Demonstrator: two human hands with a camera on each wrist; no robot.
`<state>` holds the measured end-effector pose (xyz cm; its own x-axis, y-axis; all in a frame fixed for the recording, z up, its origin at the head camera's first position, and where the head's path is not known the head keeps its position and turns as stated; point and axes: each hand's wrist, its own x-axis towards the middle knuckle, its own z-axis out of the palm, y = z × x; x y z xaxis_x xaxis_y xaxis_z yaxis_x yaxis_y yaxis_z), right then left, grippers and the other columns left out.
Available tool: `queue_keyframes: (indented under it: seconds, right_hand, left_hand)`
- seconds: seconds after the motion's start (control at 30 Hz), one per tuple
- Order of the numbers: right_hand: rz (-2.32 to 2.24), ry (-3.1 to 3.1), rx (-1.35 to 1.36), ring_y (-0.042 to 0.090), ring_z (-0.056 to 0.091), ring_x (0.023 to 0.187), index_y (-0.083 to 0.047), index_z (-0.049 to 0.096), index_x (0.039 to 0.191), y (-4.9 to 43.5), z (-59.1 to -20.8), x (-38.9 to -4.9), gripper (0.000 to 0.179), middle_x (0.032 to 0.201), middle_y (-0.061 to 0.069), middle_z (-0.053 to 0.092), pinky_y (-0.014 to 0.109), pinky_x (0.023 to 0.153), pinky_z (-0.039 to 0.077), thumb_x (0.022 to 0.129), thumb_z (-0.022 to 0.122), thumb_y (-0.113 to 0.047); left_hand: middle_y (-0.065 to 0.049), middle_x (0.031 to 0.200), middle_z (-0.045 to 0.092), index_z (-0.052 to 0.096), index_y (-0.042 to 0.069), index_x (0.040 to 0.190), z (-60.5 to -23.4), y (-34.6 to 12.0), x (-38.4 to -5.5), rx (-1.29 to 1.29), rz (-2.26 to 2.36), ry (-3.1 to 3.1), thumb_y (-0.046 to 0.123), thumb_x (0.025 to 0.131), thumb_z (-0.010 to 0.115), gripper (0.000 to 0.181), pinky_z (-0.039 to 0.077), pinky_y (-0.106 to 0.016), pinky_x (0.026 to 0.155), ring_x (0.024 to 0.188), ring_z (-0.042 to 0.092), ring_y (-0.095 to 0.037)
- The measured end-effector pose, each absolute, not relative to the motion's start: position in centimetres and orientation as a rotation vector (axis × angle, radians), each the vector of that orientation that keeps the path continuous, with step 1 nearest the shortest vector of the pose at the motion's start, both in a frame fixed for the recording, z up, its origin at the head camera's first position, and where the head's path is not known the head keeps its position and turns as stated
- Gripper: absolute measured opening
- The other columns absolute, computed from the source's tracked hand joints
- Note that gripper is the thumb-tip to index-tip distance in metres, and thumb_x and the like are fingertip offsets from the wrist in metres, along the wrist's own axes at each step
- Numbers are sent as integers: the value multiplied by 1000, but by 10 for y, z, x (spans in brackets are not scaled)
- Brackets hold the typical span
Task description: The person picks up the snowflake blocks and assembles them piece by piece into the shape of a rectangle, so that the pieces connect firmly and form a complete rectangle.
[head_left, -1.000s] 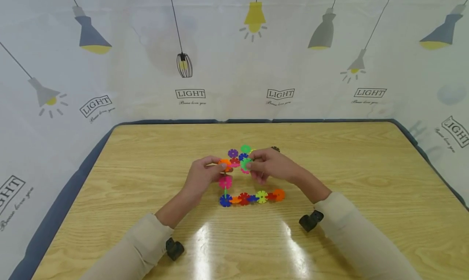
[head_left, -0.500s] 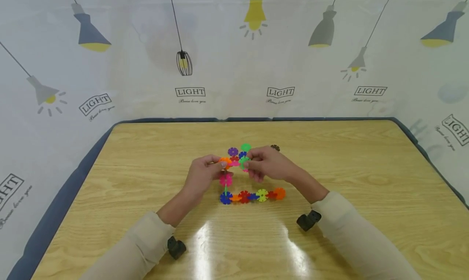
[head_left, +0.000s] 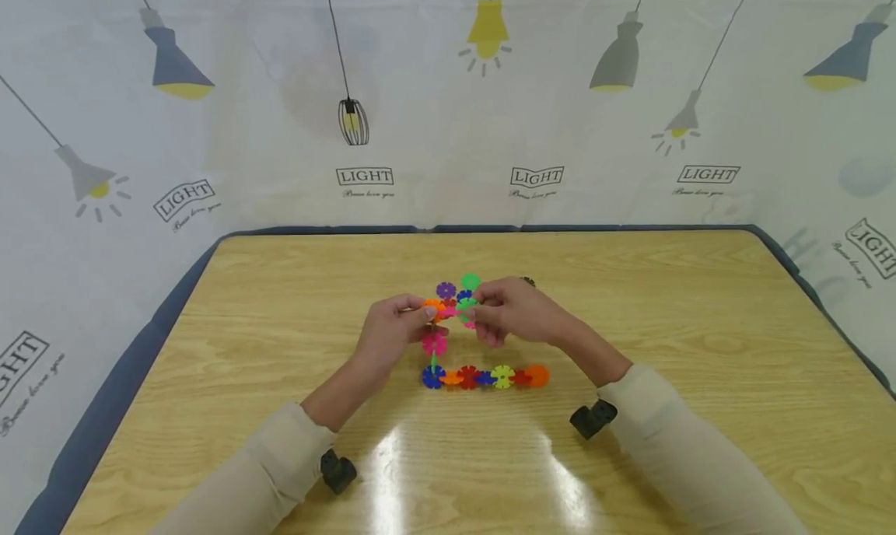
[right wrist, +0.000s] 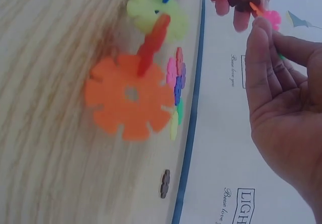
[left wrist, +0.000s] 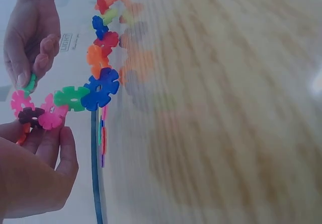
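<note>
A chain of interlocked plastic snowflake discs bends between the hands. Its front row runs from a blue disc (head_left: 433,377) through a red disc (head_left: 468,377) and a yellow disc (head_left: 502,376) to an orange end disc (head_left: 537,375). From the blue disc the other arm rises through a green disc (left wrist: 72,98), a pink disc (left wrist: 52,112) and a dark brown disc (left wrist: 31,117). My left hand (head_left: 392,329) pinches the chain at an orange disc (head_left: 434,309). My right hand (head_left: 521,313) pinches a green disc (head_left: 466,309) against a small pink disc (left wrist: 22,102). How deep their slots mesh is hidden.
Behind the hands, several loose discs lie on the wooden table (head_left: 245,325), among them a purple disc (head_left: 446,290) and a green one (head_left: 471,281). A dark brown disc (right wrist: 165,183) lies apart, farther right. A printed curtain (head_left: 434,115) stands behind the table edge.
My right hand has shifted slightly left with the green disc, closer to the orange disc in my left hand. The left hand keeps its grip and has barely moved.
</note>
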<state>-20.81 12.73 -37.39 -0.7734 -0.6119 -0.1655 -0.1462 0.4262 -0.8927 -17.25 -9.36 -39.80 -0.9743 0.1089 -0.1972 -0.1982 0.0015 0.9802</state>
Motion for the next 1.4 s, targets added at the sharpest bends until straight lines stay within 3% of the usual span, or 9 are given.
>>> queue_keyframes:
  seconds: [0.23, 0.53, 0.9, 1.2, 1.4]
  right_hand:
    - [-1402, 2156, -532, 37, 67, 73, 1, 61, 121, 146, -376, -218, 31, 86, 24, 68, 51, 73, 58, 99, 55, -21]
    - [-1469, 2233, -413, 39, 66, 73, 4, 56, 128, 166, -391, -237, 34, 83, 18, 66, 43, 71, 59, 101, 50, -17]
    - [-1529, 2266, -128, 21, 65, 61, 1, 57, 128, 182, -413, -259, 34, 77, 10, 67, 37, 64, 59, 100, 48, -14]
    - [-1427, 2325, -84, 17, 64, 58, -1, 53, 134, 194, -421, -267, 37, 75, 11, 67, 32, 61, 58, 100, 50, -17]
    - [-1368, 2348, -56, 14, 61, 54, -2, 49, 137, 195, -421, -272, 43, 70, 8, 64, 29, 56, 56, 97, 58, -15]
  left_hand:
    - [-20, 104, 71, 66, -1, 106, -400, -101, -174, -118, 2061, 2051, 12, 96, 61, 17, 57, -36, 84, 84, 73, -25]
    - [-13, 102, 74, 64, 5, 123, -405, -108, -174, -143, 2068, 2034, 11, 96, 60, 28, 58, -35, 81, 84, 73, -22]
    - [-12, 101, 74, 64, 8, 127, -407, -109, -174, -97, 2077, 2037, 10, 97, 59, 30, 58, -38, 82, 85, 73, -25]
    - [-15, 101, 74, 62, 5, 127, -407, -108, -175, -77, 2071, 2026, 9, 98, 57, 29, 57, -37, 83, 92, 71, -33]
    - [-14, 100, 74, 62, 3, 124, -406, -109, -178, -91, 2066, 2020, 8, 98, 55, 28, 57, -36, 84, 89, 72, -30]
